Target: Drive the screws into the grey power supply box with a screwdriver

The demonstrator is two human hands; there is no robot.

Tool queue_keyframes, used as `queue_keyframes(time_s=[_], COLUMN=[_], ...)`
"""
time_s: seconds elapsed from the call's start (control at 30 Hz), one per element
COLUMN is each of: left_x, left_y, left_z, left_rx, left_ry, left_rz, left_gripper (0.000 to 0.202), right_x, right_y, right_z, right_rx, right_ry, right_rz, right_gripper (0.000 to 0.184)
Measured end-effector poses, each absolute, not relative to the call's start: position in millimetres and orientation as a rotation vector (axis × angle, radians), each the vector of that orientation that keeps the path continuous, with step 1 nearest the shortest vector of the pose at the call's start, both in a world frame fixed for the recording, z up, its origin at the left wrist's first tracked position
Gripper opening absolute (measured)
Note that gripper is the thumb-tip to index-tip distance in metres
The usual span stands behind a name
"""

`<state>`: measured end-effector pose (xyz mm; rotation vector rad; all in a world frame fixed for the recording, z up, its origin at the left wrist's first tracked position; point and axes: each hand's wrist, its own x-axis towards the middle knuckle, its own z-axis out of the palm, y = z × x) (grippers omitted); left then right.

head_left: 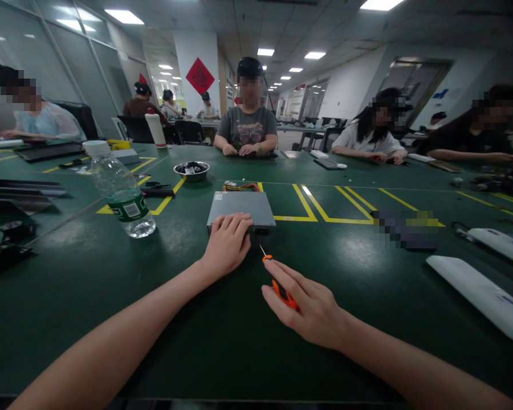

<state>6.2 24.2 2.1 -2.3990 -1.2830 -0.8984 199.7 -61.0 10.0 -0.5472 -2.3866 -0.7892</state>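
A flat grey metal box (243, 208) with coloured wires at its far edge lies on the green table (111, 296) in front of me. My left hand (227, 244) rests on the box's near left corner, fingers curled over the top edge. My right hand (308, 306) is closed round an orange-handled screwdriver (277, 287). Its thin metal tip points at the near side of the box, close to my left hand's fingers.
A plastic water bottle (122, 193) stands left of the box. A small metal bowl (191, 170) sits behind it. White flat parts (479, 296) lie at the right. Black trays (17, 191) lie at the left. Other people sit round the table's far sides.
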Motion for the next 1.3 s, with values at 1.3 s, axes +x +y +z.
queue_keyframes(time_s=[1.3], left_x=[6.8], left_y=[25.6], left_z=[5.0], left_rx=[-2.402], left_ry=[-1.264], left_rz=[-0.868], left_gripper=[0.023], right_x=[198.1], right_y=[-63.1], right_z=[3.9], right_rx=[-0.597], right_ry=[-2.449], right_rz=[-0.742], right_gripper=[0.027])
